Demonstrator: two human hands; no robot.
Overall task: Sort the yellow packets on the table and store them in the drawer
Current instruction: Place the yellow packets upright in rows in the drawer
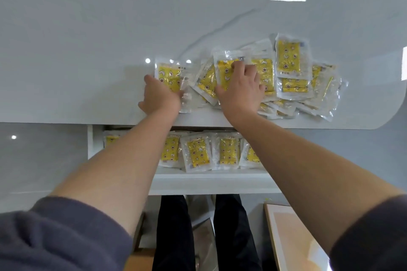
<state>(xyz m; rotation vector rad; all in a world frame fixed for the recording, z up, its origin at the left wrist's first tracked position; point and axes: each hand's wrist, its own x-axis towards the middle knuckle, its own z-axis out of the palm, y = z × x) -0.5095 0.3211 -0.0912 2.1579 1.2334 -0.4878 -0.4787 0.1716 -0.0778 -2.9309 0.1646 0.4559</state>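
**Mia:** Where are the yellow packets (286,77)?

**Ben:** Most sit in a messy pile on the white table (88,50), near its front edge, on the right. They lie on top of each other. Some point their long side away from the person, one lies sideways, and some are tipped.

**Mia:** And the hands?

**Ben:** The right hand (240,92) lies on top of one packet (226,72) at the left end of the pile. Its fingers are spread out and press down on it, not closed round it. That packet points away, tipped a little.

**Mia:** The other hand?

**Ben:** The left hand (160,97) touches a lone packet (168,77) just left of the pile. That one points straight away. I cannot tell if the hand grips it or only rests on it.

**Mia:** What is below?

**Ben:** An open white drawer (198,180) under the table edge. A row of packets (198,154) lies in it side by side, long sides pointing away. Both arms reach across the drawer and hide part of the row.

**Mia:** Anything else?

**Ben:** Dark trouser legs (174,226) below, and a tan board (290,237) on the right.
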